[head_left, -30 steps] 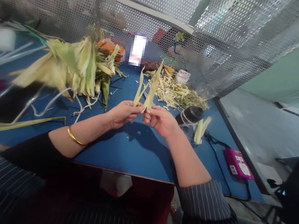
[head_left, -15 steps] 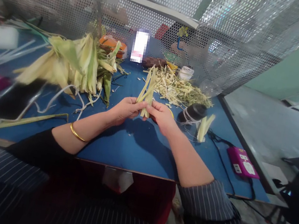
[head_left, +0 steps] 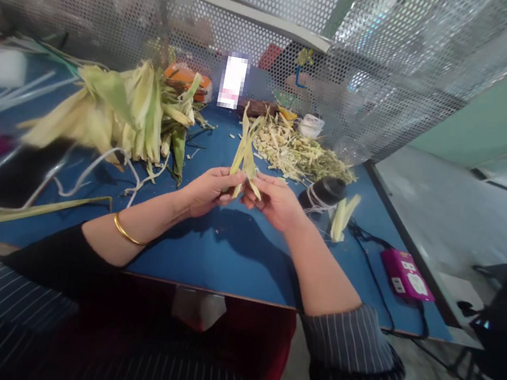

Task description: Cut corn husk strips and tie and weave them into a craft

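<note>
Several pale yellow-green corn husk strips [head_left: 247,147] stand upright between my two hands, fanned out at the top. My left hand [head_left: 217,189] pinches their lower left part between thumb and fingers. Opposite it, my right hand [head_left: 274,200] grips the lower right part, where one husk end pokes out under the thumb. A spool of dark thread [head_left: 325,192] lies just beyond my right wrist, with pale string around it. Beside that spool is a small folded husk bundle [head_left: 342,218].
A large heap of corn husks [head_left: 135,108] lies at the left, near a white cable [head_left: 85,178] and a dark tablet-like device [head_left: 18,173]. Husk scraps [head_left: 294,148] are piled behind my hands. At the right sits a purple power strip [head_left: 407,274]. A perforated metal screen [head_left: 263,16] closes off the back.
The husk strips have spread apart at the bottom, and one end now slants out toward my right hand. Both hands stay in nearly the same place.
</note>
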{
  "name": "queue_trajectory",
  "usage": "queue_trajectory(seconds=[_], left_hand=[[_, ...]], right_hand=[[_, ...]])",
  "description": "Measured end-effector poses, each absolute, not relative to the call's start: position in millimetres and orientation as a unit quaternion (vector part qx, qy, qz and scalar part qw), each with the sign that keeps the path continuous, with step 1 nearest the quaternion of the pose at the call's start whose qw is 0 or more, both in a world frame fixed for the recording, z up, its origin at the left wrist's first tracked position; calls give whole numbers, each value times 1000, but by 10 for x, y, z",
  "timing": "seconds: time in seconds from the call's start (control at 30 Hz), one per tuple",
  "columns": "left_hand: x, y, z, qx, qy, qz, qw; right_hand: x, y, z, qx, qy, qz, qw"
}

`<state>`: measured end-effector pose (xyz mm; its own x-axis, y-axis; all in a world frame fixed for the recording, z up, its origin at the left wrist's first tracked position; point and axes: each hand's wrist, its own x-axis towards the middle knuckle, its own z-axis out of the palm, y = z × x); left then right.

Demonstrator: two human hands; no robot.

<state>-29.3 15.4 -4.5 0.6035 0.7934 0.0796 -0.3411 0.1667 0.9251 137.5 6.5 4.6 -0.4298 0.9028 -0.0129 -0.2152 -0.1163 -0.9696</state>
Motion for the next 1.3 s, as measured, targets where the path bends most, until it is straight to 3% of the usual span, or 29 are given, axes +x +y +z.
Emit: queue_trajectory(seconds=[0.23, 0.4, 0.67, 0.83, 0.93, 1.07, 1.3], left_hand=[[-258, 148, -70, 530, 296, 383, 696], [-258, 150, -88, 492, 293, 381, 726], [-282, 151, -70, 490, 244, 371, 750], [-296, 163, -53, 495, 217, 354, 764], [-283, 146, -59, 494, 253, 365, 748], [-269, 133, -68, 511, 291, 358, 725], [-288, 146, -59, 490, 295, 350, 742]], right_hand=[[1296, 60, 12, -426, -573, 508, 482], [1284, 30, 27, -457, -616, 441, 465], [1312, 30, 14, -367, -538, 608, 454], [1333, 39, 42, -340, -522, 640, 450], [1304, 27, 41, -383, -551, 576, 467], [1294, 51, 4, -473, -599, 402, 506], [1313, 42, 55, -479, -652, 366, 459]])
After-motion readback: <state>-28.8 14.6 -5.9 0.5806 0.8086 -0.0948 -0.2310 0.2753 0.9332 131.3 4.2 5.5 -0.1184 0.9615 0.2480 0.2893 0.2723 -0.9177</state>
